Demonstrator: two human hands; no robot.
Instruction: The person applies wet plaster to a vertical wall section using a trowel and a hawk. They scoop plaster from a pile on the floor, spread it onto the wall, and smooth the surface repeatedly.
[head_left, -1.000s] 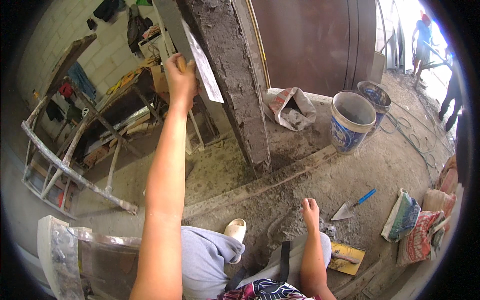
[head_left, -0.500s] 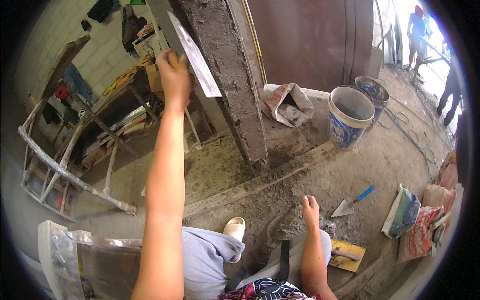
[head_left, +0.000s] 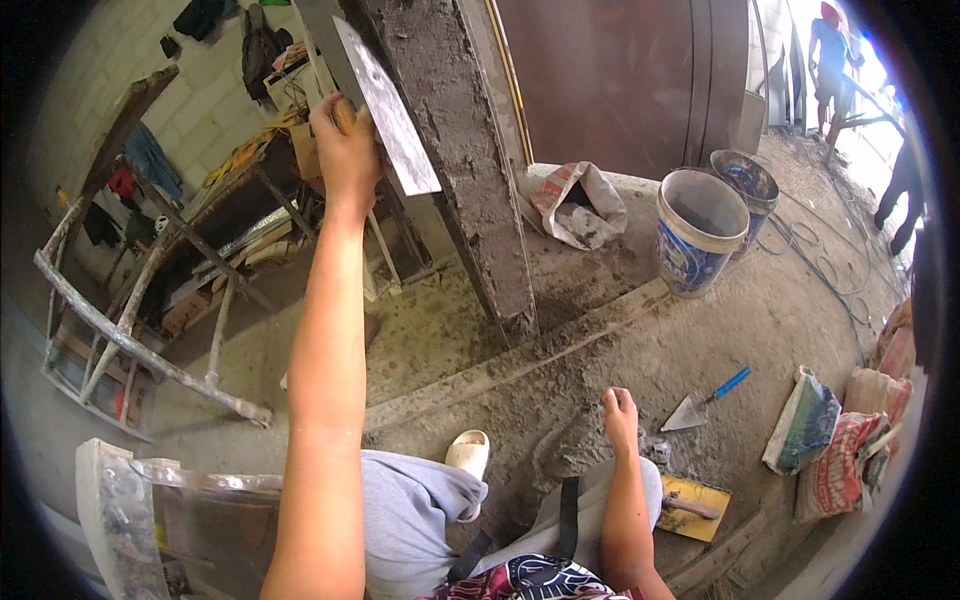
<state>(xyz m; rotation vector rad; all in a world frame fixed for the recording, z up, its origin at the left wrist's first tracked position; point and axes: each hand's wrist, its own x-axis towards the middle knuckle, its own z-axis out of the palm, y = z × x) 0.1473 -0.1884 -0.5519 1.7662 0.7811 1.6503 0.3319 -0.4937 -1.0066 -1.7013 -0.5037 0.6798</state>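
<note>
My left hand (head_left: 345,160), arm stretched up and forward, grips the wooden handle of a flat rectangular plastering trowel (head_left: 388,115). The blade's long edge lies close along the left side of a post (head_left: 460,150) coated in rough grey mortar; whether it touches cannot be made out. Low by my right knee, my right hand (head_left: 620,412) has its fingers curled in, with nothing visible in them. To its right on the ground lies a pointed trowel (head_left: 687,412) with a blue handle. A yellow float (head_left: 708,500) rests beside my right leg.
Two buckets (head_left: 690,262) stand past the post, near an opened sack (head_left: 583,215). More sacks (head_left: 802,425) lie at right, with a hose (head_left: 825,265) behind. Metal frames (head_left: 135,340) fill the left. A mortar-strewn ledge (head_left: 590,335) crosses the ground. A person (head_left: 830,60) stands far right.
My left hand and the plastering trowel have shifted only very slightly upward and left. The right hand keeps its place by the knee.
</note>
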